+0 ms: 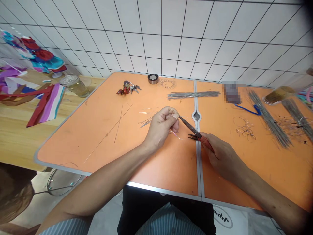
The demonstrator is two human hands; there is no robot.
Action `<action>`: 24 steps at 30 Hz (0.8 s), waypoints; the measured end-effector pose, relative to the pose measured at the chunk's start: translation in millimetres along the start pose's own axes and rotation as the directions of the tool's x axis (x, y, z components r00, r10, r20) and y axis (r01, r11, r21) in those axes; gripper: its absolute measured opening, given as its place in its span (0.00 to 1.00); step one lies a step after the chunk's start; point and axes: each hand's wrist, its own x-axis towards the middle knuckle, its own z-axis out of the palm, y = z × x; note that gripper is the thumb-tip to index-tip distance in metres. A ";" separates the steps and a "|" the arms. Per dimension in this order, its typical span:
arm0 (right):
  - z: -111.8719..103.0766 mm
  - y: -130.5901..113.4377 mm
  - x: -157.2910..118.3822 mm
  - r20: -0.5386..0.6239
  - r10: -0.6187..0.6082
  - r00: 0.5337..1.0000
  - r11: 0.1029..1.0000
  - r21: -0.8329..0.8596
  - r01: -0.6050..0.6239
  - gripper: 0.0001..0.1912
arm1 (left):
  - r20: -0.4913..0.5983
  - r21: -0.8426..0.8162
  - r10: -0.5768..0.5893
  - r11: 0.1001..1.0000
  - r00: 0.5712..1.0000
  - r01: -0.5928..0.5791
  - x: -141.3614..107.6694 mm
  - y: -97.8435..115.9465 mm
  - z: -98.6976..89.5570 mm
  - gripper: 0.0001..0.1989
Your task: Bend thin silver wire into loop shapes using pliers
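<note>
The left hand (pixel 161 129) is curled shut, its thumb pressed to the fingertips, pinching a few thin wires (pixel 147 121) whose ends fan out to the left of the hand. A fine wire loop (pixel 178 133) with a pink glint sits just beside those fingers; whether it joins the pinched wires is too fine to tell. The right hand (pixel 221 156) is closed around red-handled long-nose pliers (pixel 193 128), and their dark nose reaches up to the left hand's thumb, either touching it or just short of it.

Both hands work over an orange folding bench (pixel 97 143) edged in grey metal. Its metal centre seam (pixel 198 163) runs under the pliers, between the hands. The forearms cross the near edge (pixel 161 188), with the wrists well inside it. The widest stretch of orange lies left of the left hand, with only two long thin rods (pixel 107 133) on it, and more orange runs below the right hand to the near edge.

Toward the far edge lie a bundle of wire rods (pixel 193 95), a roll of tape (pixel 153 78), a bunch of keys (pixel 128 87) and a small wire ring (pixel 167 84). At right are bent wire shapes (pixel 245 130), a blue cord (pixel 248 109), and two more bundles of rods (pixel 269 119). A glass jar (pixel 74 85) stands on a wooden bench (pixel 19 137) at left.
</note>
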 end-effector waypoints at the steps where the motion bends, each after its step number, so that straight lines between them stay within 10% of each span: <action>1: -0.1 0.8 0.4 -0.002 -0.008 1.000 1.000 -0.005 0.008 0.13 | -0.001 -0.002 -0.002 1.000 1.000 0.002 0.0 0.4 0.1 0.08; 24: 2.7 10.2 4.4 -0.057 -0.092 0.994 0.989 -0.117 0.085 0.13 | -0.031 -0.029 0.044 0.999 0.999 -0.045 1.0 -1.8 -0.3 0.09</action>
